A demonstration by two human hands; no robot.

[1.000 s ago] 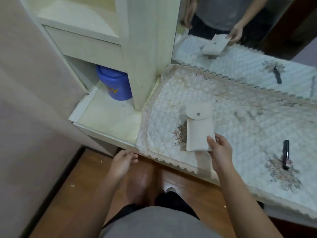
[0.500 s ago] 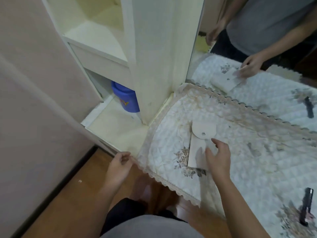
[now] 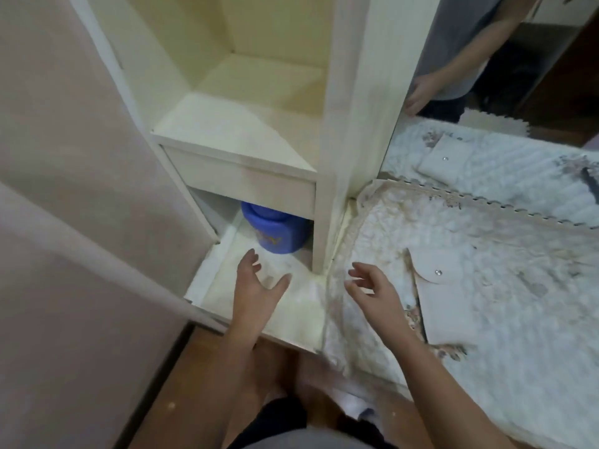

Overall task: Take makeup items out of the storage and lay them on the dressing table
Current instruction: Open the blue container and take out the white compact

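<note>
While both hands are empty, the blue jar [image 3: 275,233] is seen in the low compartment of the storage unit [image 3: 240,176], set back under the drawer front [image 3: 241,184]. The left hand [image 3: 256,286] is spread wide, fingers apart, on the near side of the jar and not touching it. The right hand [image 3: 369,291] is loosely open with curled fingers, to the right of the jar, beyond the upright post [image 3: 324,244], over the quilted cover [image 3: 486,335] of the dressing table. A pale snap pouch [image 3: 447,303] is already laid on that cover, well to the right of the jar.

Risks, as judged:
- Knuckles may be knocked on the drawer front, since the jar is tucked beneath it.
- The jar may be pushed deeper or tipped if only its near face is touched; much of its rear is hidden.
- The post may be clipped by the jar on the way right.
- The cover's lace edge may be dragged by the right wrist.

Room: the ledge on the near side of the jar is bare and open toward the floor. Left of the jar a wall panel closes in. Right of the post, open cover is available between post and pouch.
</note>
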